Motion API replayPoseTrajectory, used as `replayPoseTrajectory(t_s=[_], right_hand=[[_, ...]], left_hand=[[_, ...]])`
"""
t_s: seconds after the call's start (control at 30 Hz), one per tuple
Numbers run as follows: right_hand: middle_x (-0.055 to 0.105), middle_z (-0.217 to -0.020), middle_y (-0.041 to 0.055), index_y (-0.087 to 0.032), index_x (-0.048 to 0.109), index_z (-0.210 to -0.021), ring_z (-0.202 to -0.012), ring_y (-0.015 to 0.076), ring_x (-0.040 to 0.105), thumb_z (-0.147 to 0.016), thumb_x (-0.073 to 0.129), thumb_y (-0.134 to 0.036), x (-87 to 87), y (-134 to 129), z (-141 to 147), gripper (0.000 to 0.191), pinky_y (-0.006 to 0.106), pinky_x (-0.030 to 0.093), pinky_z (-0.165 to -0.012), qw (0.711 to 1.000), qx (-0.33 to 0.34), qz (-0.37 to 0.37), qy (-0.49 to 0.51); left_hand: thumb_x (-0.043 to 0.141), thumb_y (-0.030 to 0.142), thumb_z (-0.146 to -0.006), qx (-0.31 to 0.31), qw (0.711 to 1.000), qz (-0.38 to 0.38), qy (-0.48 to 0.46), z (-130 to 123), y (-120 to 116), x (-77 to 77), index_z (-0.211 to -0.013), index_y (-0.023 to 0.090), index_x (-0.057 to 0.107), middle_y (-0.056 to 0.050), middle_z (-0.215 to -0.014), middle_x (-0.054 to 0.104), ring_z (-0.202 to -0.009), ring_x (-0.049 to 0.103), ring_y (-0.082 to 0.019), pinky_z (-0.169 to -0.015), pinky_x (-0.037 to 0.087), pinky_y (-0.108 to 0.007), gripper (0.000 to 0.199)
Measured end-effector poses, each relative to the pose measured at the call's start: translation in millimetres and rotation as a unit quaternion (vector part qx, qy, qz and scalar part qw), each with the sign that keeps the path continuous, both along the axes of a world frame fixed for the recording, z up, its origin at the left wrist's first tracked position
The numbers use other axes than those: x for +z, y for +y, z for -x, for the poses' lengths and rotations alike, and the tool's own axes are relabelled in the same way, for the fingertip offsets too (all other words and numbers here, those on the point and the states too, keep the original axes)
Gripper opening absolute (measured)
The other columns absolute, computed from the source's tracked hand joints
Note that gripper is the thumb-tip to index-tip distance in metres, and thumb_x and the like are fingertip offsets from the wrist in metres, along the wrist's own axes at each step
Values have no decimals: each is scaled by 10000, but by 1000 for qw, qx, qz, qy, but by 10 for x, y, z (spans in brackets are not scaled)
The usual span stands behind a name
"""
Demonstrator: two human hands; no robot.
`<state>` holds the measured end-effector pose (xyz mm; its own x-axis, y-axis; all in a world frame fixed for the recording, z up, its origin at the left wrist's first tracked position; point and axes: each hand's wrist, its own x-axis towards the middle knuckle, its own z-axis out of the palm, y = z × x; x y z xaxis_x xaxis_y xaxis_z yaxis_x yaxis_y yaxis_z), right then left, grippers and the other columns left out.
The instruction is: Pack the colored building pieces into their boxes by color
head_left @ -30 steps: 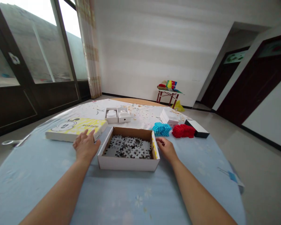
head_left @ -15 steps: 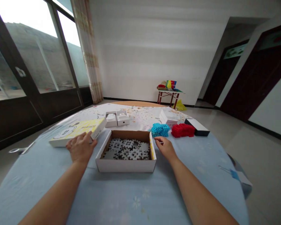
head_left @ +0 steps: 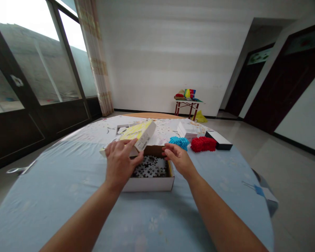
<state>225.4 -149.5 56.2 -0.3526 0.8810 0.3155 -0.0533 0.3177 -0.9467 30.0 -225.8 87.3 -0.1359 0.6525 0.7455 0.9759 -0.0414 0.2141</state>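
My left hand (head_left: 120, 161) grips the yellow and white box lid (head_left: 139, 134), which is tilted above the left part of an open white cardboard box (head_left: 149, 184). Grey interlocking plastic pieces (head_left: 151, 167) lie inside that box; its left side is hidden by my hand and the lid. Over the box's right rim hovers my right hand (head_left: 179, 157), fingers loosely curled and apart, with nothing visible in them. Just beyond it sits a cluster of blue plastic pieces (head_left: 180, 141), beside a red cluster (head_left: 203, 144).
Behind the lid is a partly covered white tray box (head_left: 120, 128). White boxes (head_left: 186, 130) and a black and white box (head_left: 219, 140) stand at the right rear. A metal clip (head_left: 17, 170) is on the tablecloth's left edge. Against the wall is a small table (head_left: 188, 101).
The lid has been lifted from the table on the left and carried right, over the box, in my left hand. My right hand has shifted slightly left and up to the box's rim.
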Motion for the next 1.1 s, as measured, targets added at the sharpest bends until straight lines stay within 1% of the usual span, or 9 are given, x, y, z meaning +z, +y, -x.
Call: replayPoseTrajectory(t_s=[0.23, 0.33, 0.43, 0.57, 0.67, 0.77, 0.87, 0.97, 1.1], right_hand=[[596, -1044, 114, -143, 382, -1219, -851, 187, 624, -771, 522, -455, 14, 5, 57, 564, 249, 530, -566, 992, 3, 125, 30], [583, -1047, 107, -150, 339, -1248, -866, 194, 606, -751, 550, -441, -34, 21, 79, 613, 238, 513, -512, 996, -11, 83, -12], [556, -1075, 106, -150, 425, -1191, -845, 177, 590, -746, 567, -400, -77, -12, 98, 530, 276, 521, -599, 995, -19, -21, -94], [506, -1141, 117, -162, 491, -1162, -911, 193, 555, -746, 570, -376, -89, -94, 97, 474, 304, 512, -671, 974, -19, -131, -181], [488, -1178, 115, -176, 475, -1196, -1011, 216, 515, -744, 574, -356, -73, -128, 83, 497, 344, 492, -776, 960, -15, -175, -216], [468, -1239, 111, -177, 460, -1223, -1149, 232, 426, -754, 566, -357, -61, -136, 76, 513, 406, 364, -973, 943, -22, -230, -238], [415, -1313, 126, -151, 407, -1276, -1231, 231, 345, -774, 538, -392, -69, -142, 83, 572, 410, 277, -1042, 933, -21, -254, -252], [385, -1344, 130, -140, 366, -1309, -1258, 226, 317, -787, 517, -420, -89, -150, 93, 611, 404, 265, -1054, 933, -24, -259, -248], [393, -1348, 122, -147, 394, -1296, -1262, 220, 324, -802, 500, -416, -76, -131, 62, 572, 398, 263, -1060, 936, -42, -272, -222]], left_hand=[[618, 355, -709, -121, 989, 46, 77, -361, 6, -219, -1058, 275, 590, -83, -991, 578, -963, 468, -272, -932, 262, -472, 359], [609, 322, -728, -141, 983, 88, 83, -448, -37, -280, -1049, 267, 579, -60, -984, 582, -943, 479, -241, -894, 314, -440, 328], [552, 328, -777, -173, 975, 120, 69, -457, -78, -264, -1074, 251, 568, -45, -991, 586, -926, 505, -207, -851, 365, -385, 307], [493, 377, -806, -142, 988, 51, 13, -150, -58, -81, -1016, 228, 607, -49, -1020, 600, -988, 513, -206, -913, 346, -386, 282], [473, 400, -799, -3, 997, -30, -73, 347, 79, 43, -1075, 211, 587, -76, -1158, 554, -1108, 461, -240, -988, 286, -415, 354], [488, 466, -749, 100, 978, -7, -183, 870, 294, 13, -1161, 164, 541, -124, -1264, 483, -1207, 375, -292, -1013, 260, -435, 514], [461, 540, -722, 60, 922, 117, -364, 1188, 460, -130, -1115, 146, 578, -125, -1193, 557, -1127, 474, -288, -953, 362, -395, 568], [456, 596, -692, 22, 871, 167, -461, 1239, 498, -226, -1051, 155, 616, -111, -1079, 629, -995, 566, -284, -810, 468, -386, 591], [449, 607, -695, -16, 880, 102, -464, 1079, 392, -105, -1125, 150, 586, -105, -1138, 605, -1034, 547, -277, -830, 463, -373, 642]])
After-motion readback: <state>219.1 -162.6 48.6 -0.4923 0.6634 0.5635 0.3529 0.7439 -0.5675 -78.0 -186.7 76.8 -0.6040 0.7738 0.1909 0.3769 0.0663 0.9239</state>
